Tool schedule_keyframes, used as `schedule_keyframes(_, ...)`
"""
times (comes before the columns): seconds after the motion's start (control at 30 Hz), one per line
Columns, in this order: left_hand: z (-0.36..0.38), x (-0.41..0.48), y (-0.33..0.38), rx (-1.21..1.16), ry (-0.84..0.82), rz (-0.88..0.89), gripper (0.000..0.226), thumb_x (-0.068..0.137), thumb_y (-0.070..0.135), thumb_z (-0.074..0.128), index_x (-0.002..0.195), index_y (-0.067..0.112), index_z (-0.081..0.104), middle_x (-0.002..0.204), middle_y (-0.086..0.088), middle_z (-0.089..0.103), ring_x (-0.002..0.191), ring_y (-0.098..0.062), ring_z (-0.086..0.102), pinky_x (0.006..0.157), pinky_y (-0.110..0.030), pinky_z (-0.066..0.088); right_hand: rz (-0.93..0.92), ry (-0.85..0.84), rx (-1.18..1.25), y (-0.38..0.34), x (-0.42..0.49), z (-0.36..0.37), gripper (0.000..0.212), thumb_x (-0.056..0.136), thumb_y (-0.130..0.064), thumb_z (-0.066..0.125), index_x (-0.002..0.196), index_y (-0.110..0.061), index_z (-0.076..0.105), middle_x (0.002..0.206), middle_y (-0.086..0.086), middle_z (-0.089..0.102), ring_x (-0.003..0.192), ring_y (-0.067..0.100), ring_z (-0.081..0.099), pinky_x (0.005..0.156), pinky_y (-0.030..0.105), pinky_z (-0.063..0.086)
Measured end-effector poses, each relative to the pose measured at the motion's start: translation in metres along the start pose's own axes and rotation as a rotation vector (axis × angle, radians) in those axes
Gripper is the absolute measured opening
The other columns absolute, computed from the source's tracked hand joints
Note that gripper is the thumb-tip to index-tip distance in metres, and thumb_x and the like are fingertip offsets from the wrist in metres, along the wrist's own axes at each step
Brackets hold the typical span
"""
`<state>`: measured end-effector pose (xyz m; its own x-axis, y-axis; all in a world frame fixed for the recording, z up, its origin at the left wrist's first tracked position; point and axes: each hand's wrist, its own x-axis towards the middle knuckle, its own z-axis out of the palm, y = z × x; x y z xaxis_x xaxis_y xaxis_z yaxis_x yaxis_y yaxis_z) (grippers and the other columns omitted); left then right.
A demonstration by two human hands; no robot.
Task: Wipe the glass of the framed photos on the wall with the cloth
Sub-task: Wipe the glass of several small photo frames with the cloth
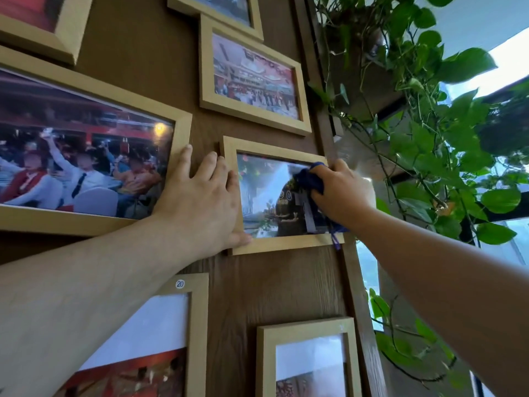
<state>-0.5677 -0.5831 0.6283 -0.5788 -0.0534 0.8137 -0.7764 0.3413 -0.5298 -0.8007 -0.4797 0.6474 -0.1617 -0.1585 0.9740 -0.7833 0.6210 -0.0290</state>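
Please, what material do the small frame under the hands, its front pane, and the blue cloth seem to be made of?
Small frame: seemingly light wood or wood-look board, matte, with faint grain and mitred corners.
Front pane: glossy, showing bright reflections; glass or clear acrylic, I cannot tell which.
Blue cloth: soft fabric, bunched into folds under the right hand, with a loose thread hanging below.
The left hand steadies the frame's left edge.

We see a dark brown wood-grain wall panel [274, 285] on the left and middle. To its right, a trailing pothos plant [423, 133] spills green heart-shaped leaves down from a dark shelf [369, 93]. Behind the leaves, a bright window [486, 21] glows pale blue and white.
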Motion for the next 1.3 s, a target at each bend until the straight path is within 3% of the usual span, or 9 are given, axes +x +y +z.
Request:
schedule_keyframes(0.17,0.000,0.000,-0.001,-0.026,0.017,-0.003,0.109,0.075,0.084,0.030,0.150,0.007,0.012,0.157,-0.019,0.015,0.145,-0.032,0.006,0.115,-0.060,0.005,-0.048,0.004,0.074,-0.021,-0.001,-0.001,0.043,0.087,-0.042,0.052,0.127,-0.028,0.045,0.118,0.008,0.050,0.087,0.030,0.058,0.063,0.034,0.046)
schedule_keyframes(0.3,0.001,0.001,0.000,-0.027,0.031,-0.001,0.108,0.075,0.084,0.031,0.150,0.008,0.013,0.156,-0.019,0.017,0.145,-0.033,0.007,0.115,-0.061,0.005,-0.348,0.071,0.156,-0.061,-0.014,-0.008,0.048,0.085,-0.039,0.058,0.129,-0.027,0.047,0.118,0.006,0.052,0.093,0.025,0.055,0.063,0.029,0.036)
schedule_keyframes(0.4,0.003,0.001,0.000,-0.020,0.033,-0.010,0.108,0.075,0.083,0.031,0.150,0.007,0.012,0.156,-0.020,0.016,0.145,-0.033,0.007,0.115,-0.061,0.006,-0.486,0.123,0.132,-0.060,-0.024,-0.006,0.046,0.079,-0.037,0.064,0.121,-0.023,0.056,0.109,0.009,0.056,0.083,0.026,0.059,0.057,0.028,0.036)
schedule_keyframes(0.53,0.002,0.001,0.001,-0.036,0.016,-0.008,0.109,0.074,0.084,0.030,0.149,0.006,0.012,0.156,-0.020,0.015,0.145,-0.033,0.006,0.115,-0.061,0.005,-0.288,0.053,0.067,-0.015,-0.025,0.004,0.045,0.080,-0.039,0.061,0.124,-0.029,0.052,0.112,0.006,0.055,0.087,0.030,0.060,0.059,0.036,0.049)
schedule_keyframes(0.67,0.004,0.001,0.001,-0.039,0.014,-0.009,0.110,0.074,0.084,0.030,0.149,0.006,0.013,0.156,-0.020,0.015,0.145,-0.033,0.006,0.115,-0.062,0.005,-0.133,-0.018,-0.031,0.014,-0.030,0.008,0.046,0.086,-0.039,0.056,0.130,-0.031,0.045,0.117,0.005,0.051,0.093,0.026,0.056,0.059,0.030,0.039)
schedule_keyframes(0.8,0.005,0.002,0.002,-0.050,0.015,-0.015,0.109,0.075,0.082,0.034,0.149,0.005,0.013,0.156,-0.021,0.015,0.144,-0.034,0.007,0.115,-0.062,0.006,-0.238,-0.007,0.081,-0.014,-0.033,0.002,0.046,0.084,-0.038,0.058,0.127,-0.028,0.049,0.116,0.006,0.053,0.090,0.029,0.058,0.064,0.036,0.049)
schedule_keyframes(0.93,0.004,0.003,0.003,-0.051,0.021,-0.013,0.107,0.076,0.081,0.035,0.149,0.005,0.014,0.155,-0.022,0.017,0.144,-0.035,0.009,0.115,-0.062,0.007,-0.435,0.012,0.175,-0.063,-0.041,-0.009,0.046,0.082,-0.039,0.059,0.126,-0.027,0.051,0.114,0.005,0.053,0.085,0.023,0.055,0.063,0.029,0.039)
schedule_keyframes(1.07,0.003,0.003,0.004,-0.052,0.019,-0.022,0.106,0.076,0.080,0.035,0.149,0.006,0.015,0.154,-0.022,0.018,0.143,-0.035,0.011,0.115,-0.062,0.008,-0.423,-0.091,0.359,-0.075,-0.050,-0.014,0.044,0.084,-0.040,0.057,0.126,-0.028,0.051,0.110,0.000,0.048,0.083,0.019,0.051,0.067,0.033,0.045)
schedule_keyframes(1.3,0.001,0.004,0.006,-0.046,-0.024,-0.037,0.111,0.074,0.083,0.035,0.149,0.005,0.012,0.156,-0.021,0.015,0.145,-0.034,0.008,0.115,-0.061,0.006,-0.476,-0.204,0.262,-0.043,-0.055,-0.016,0.041,0.083,-0.043,0.054,0.122,-0.030,0.055,0.105,-0.002,0.049,0.078,0.020,0.052,0.062,0.032,0.041)
